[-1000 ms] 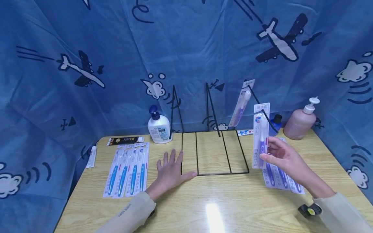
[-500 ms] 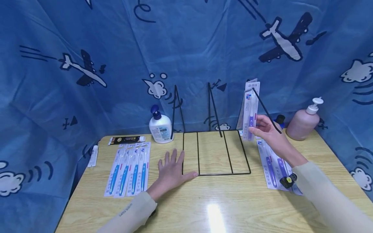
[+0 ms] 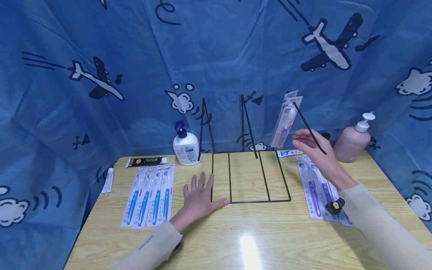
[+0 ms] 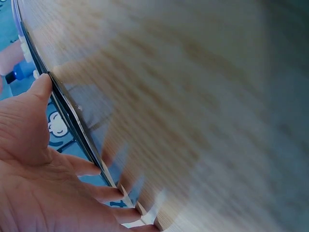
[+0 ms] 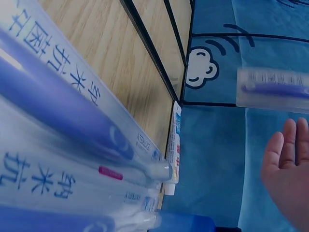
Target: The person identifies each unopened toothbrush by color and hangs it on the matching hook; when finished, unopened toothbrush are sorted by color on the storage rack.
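Now a purple toothbrush pack (image 3: 286,120) is hung on the rack's right arm (image 3: 308,127).
Right hand (image 3: 312,147) is opened just beside it, holding nothing; left hand (image 3: 199,197) is laid flat on the worktop (image 3: 236,232). Another pack (image 3: 312,187) is probably wanted next.

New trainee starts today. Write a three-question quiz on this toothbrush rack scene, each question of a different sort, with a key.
1. True or false: the left hand lies flat on the table, its thumb at the wire rack.
2. The packs hanging on the rack's right prong hold toothbrushes of which colour? A blue, B purple, C green.
3. Fill in: the right hand holds ____.

Key: 1 true; 2 B; 3 nothing, its fingers are straight just beside the hung packs.
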A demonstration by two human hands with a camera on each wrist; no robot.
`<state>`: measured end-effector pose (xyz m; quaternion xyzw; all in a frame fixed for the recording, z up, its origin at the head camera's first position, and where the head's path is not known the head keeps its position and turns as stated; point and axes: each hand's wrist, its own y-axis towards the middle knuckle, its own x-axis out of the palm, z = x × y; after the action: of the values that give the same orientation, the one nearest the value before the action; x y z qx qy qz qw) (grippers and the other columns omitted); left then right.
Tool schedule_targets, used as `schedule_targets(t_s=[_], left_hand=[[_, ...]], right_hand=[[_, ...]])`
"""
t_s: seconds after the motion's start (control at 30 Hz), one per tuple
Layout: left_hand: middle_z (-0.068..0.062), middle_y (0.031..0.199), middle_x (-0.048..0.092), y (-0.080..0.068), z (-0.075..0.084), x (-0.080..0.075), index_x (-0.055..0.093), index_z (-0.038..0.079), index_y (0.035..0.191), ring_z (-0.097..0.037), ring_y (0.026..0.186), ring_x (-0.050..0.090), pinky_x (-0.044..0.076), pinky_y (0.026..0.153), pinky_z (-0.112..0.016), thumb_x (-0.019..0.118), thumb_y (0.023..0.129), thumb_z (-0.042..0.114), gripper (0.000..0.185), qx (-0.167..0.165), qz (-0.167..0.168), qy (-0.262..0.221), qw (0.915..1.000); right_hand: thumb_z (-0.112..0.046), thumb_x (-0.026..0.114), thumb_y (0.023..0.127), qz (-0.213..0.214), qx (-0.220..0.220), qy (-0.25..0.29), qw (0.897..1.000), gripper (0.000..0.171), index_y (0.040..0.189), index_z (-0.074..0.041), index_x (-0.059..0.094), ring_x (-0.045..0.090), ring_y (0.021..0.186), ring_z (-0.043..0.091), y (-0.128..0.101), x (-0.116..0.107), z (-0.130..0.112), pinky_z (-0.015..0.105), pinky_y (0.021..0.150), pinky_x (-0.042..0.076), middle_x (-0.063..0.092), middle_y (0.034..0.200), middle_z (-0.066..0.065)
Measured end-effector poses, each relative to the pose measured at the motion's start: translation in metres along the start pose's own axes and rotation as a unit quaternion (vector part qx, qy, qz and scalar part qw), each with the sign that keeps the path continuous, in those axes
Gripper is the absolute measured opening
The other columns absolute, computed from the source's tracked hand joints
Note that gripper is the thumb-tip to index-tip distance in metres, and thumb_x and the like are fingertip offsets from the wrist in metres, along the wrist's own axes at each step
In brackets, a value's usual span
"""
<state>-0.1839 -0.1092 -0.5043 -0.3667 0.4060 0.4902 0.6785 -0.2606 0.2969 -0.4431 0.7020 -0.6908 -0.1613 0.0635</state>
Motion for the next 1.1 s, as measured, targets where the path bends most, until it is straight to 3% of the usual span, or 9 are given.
schedule_targets(t_s=[0.23, 0.33, 0.53, 0.63, 0.73, 0.87, 0.93, 1.1], left_hand=[[-0.025, 0.179, 0.014, 0.002, -0.003, 0.003, 0.028, 0.01, 0.174, -0.055, 0.162, 0.007, 0.011, 0.12, -0.081, 0.068, 0.094, 0.076, 0.111, -0.005, -0.008, 0.011, 0.9999], [-0.027, 0.177, 0.017, 0.0, -0.002, 0.002, 0.031, 0.008, 0.173, -0.057, 0.161, 0.01, 0.012, 0.119, -0.082, 0.07, 0.094, 0.075, 0.11, 0.0, -0.001, 0.007, 1.0], [-0.028, 0.176, 0.02, -0.001, 0.001, 0.0, 0.033, 0.007, 0.172, -0.057, 0.16, 0.014, 0.015, 0.118, -0.083, 0.07, 0.094, 0.075, 0.11, 0.003, 0.005, 0.006, 1.0], [-0.028, 0.176, 0.021, -0.002, 0.002, 0.001, 0.034, 0.007, 0.171, -0.057, 0.16, 0.015, 0.016, 0.118, -0.083, 0.07, 0.093, 0.076, 0.11, 0.001, 0.008, 0.012, 0.9999], [-0.027, 0.176, 0.022, -0.001, 0.002, 0.001, 0.034, 0.007, 0.171, -0.056, 0.16, 0.015, 0.016, 0.118, -0.082, 0.071, 0.093, 0.076, 0.11, 0.001, 0.009, 0.013, 0.9999], [-0.028, 0.176, 0.022, -0.001, 0.002, 0.002, 0.035, 0.006, 0.171, -0.057, 0.16, 0.015, 0.016, 0.117, -0.083, 0.071, 0.093, 0.076, 0.11, 0.004, 0.01, 0.009, 0.9999], [-0.028, 0.176, 0.022, -0.001, 0.002, 0.002, 0.035, 0.006, 0.171, -0.058, 0.159, 0.015, 0.016, 0.117, -0.083, 0.071, 0.093, 0.076, 0.11, 0.005, 0.01, 0.01, 0.9999], [-0.028, 0.176, 0.022, -0.001, 0.0, 0.001, 0.034, 0.008, 0.171, -0.057, 0.16, 0.015, 0.017, 0.117, -0.083, 0.07, 0.093, 0.077, 0.11, 0.006, 0.009, 0.015, 0.9998]], right_hand=[[-0.007, 0.072, 0.107, 0.003, -0.014, -0.011, 1.0, 0.035, 0.137, 0.008, 0.062, 0.069, 0.113, 0.012, -0.012, -0.01, -0.009, 0.019, 0.096, 0.053, 0.074, 0.122, 0.002], [-0.006, 0.072, 0.107, 0.002, -0.006, -0.008, 1.0, 0.033, 0.137, 0.003, 0.064, 0.068, 0.114, 0.009, -0.021, -0.017, -0.012, 0.016, 0.095, 0.052, 0.074, 0.122, -0.003], [0.007, 0.065, 0.106, 0.006, 0.013, 0.095, 0.995, 0.033, 0.136, -0.007, 0.064, 0.073, 0.111, 0.008, -0.046, -0.039, -0.013, 0.018, 0.089, 0.057, 0.072, 0.121, 0.0], [0.005, 0.063, 0.108, 0.017, 0.02, 0.098, 0.995, 0.036, 0.139, -0.012, 0.061, 0.074, 0.107, 0.005, -0.059, -0.051, -0.01, 0.018, 0.085, 0.058, 0.07, 0.12, -0.001], [0.003, 0.064, 0.108, 0.034, 0.039, 0.079, 0.996, 0.037, 0.138, -0.019, 0.06, 0.072, 0.104, 0.001, -0.073, -0.063, -0.005, 0.016, 0.084, 0.057, 0.069, 0.12, -0.004], [-0.004, 0.067, 0.108, 0.054, 0.101, 0.0, 0.993, 0.035, 0.136, -0.023, 0.057, 0.068, 0.098, -0.003, -0.089, -0.078, 0.002, 0.015, 0.08, 0.057, 0.069, 0.113, -0.015], [-0.013, 0.068, 0.11, 0.054, 0.144, -0.056, 0.987, 0.039, 0.146, -0.012, 0.054, 0.067, 0.095, -0.007, -0.097, -0.083, 0.006, 0.016, 0.079, 0.058, 0.068, 0.108, -0.02], [-0.038, 0.066, 0.111, 0.027, 0.243, -0.157, 0.957, 0.084, 0.163, 0.015, 0.025, 0.067, 0.089, -0.004, -0.112, -0.093, 0.012, 0.023, 0.075, 0.061, 0.064, 0.104, -0.015]])
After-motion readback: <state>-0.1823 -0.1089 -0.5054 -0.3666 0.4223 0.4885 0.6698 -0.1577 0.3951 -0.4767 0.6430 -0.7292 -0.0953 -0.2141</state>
